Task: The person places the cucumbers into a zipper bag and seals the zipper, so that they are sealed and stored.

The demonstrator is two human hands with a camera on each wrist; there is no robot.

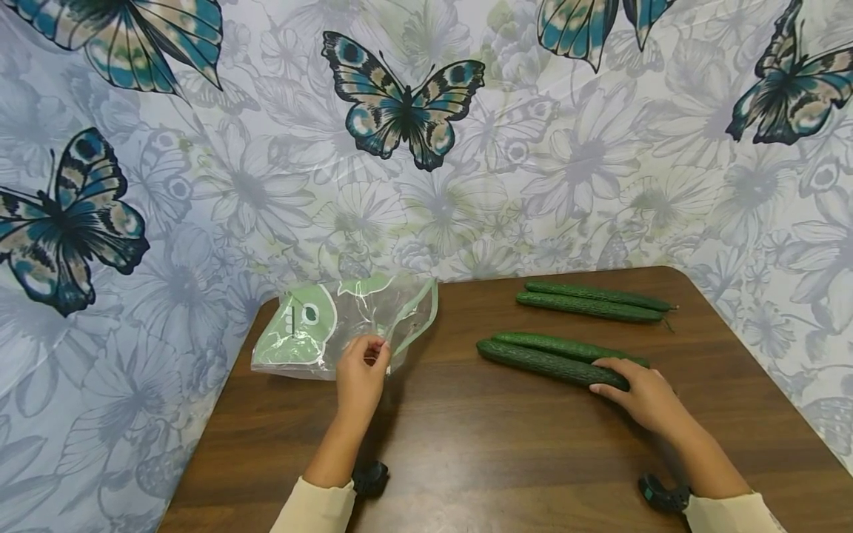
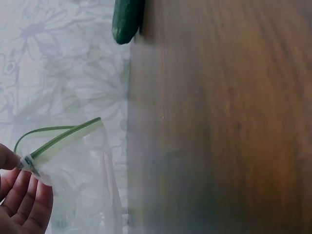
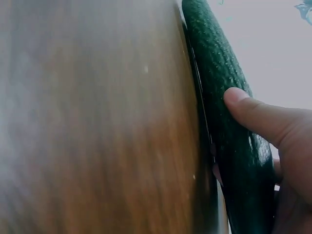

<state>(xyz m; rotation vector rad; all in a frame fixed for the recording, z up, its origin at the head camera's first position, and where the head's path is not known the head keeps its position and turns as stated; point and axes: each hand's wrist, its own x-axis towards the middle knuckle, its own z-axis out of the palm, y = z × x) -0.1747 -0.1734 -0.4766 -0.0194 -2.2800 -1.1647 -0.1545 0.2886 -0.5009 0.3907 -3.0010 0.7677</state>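
On the left of the table lies a clear plastic zip bag (image 1: 353,314) with a green and white print. My left hand (image 1: 361,370) pinches the near edge of its mouth between thumb and fingers; the green-lined opening (image 2: 63,136) gapes in the left wrist view. Toward the right, my right hand (image 1: 643,392) grips the near end of a dark green cucumber (image 1: 546,360). Its thumb (image 3: 239,97) lies along the cucumber's side in the right wrist view. Just behind, a second cucumber (image 1: 566,345) lies alongside, partly hidden by the first and by the hand.
Two thinner cucumbers, a back one (image 1: 593,294) and a front one (image 1: 586,306), lie side by side at the table's back right. The brown wooden table (image 1: 466,459) meets a butterfly-printed cloth (image 1: 466,207) behind. Black bands with cameras sit on both wrists.
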